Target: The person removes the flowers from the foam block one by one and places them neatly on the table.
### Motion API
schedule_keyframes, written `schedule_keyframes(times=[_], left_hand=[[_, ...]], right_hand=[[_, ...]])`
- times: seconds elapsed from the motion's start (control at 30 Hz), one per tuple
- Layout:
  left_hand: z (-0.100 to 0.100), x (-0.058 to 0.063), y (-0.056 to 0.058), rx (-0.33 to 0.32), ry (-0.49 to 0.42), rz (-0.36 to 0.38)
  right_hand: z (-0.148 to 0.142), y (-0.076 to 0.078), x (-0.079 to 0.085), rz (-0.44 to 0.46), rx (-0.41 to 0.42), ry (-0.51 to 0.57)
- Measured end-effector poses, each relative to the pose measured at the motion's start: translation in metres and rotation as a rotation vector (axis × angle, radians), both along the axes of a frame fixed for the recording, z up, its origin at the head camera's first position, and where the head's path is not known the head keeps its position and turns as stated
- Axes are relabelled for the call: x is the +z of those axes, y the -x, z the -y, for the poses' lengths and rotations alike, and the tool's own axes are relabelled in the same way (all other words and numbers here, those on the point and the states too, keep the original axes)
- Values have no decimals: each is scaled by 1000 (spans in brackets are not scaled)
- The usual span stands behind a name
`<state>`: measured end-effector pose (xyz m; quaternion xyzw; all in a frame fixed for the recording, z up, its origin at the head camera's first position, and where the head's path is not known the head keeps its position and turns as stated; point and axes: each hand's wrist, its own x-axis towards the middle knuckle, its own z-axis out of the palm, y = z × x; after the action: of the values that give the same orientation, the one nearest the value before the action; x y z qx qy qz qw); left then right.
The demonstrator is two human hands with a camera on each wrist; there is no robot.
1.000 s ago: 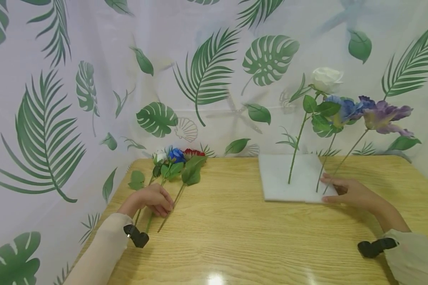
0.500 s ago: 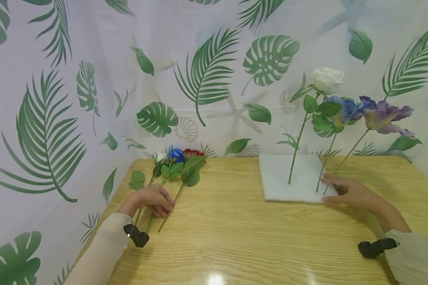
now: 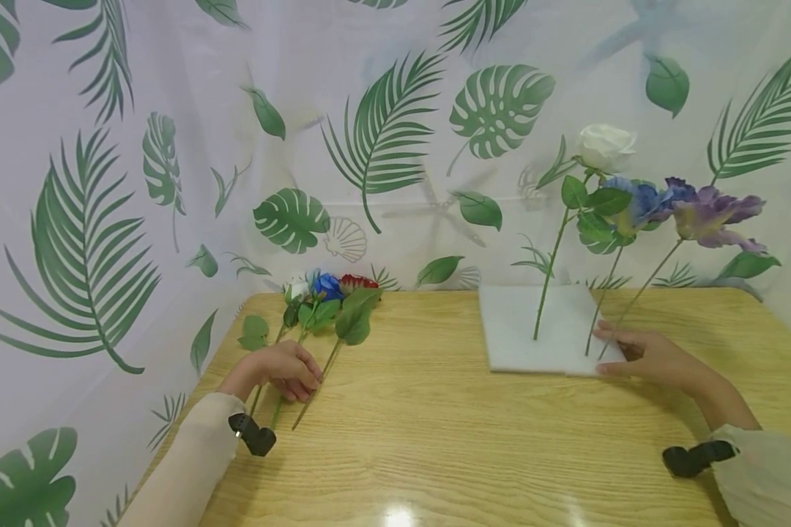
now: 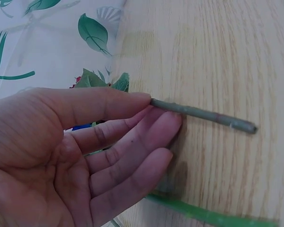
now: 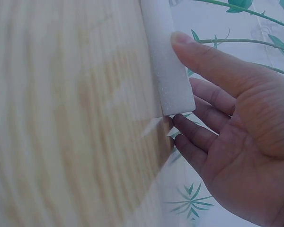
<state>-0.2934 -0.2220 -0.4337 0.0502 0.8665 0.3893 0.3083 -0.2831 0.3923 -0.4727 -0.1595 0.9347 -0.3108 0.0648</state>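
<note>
At the left of the table my left hand pinches the brown-green stem of a red artificial flower between thumb and fingers. Beside it lie a blue flower and a white flower, their stems passing under or behind the hand. On the right, my right hand holds the near right corner of a white foam board, thumb at its near side and fingers round the corner. A white rose, a blue flower and a purple flower stand in the board, the purple one leaning right.
A wooden table lies under everything. Behind it and along the left hangs a white curtain printed with green leaves. Black wrist cameras sit on both sleeves. The upright flowers rise above the right hand.
</note>
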Motion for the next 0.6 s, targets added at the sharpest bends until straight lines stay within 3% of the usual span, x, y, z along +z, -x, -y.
schedule_keyframes(times=[0.4,0.6], left_hand=[[0,2,3,1,5,2],[-3,9,6,-13,19,-34]], right_hand=[[-1,1,-1,-20,7,3],[0,0,0,-32,13,9]])
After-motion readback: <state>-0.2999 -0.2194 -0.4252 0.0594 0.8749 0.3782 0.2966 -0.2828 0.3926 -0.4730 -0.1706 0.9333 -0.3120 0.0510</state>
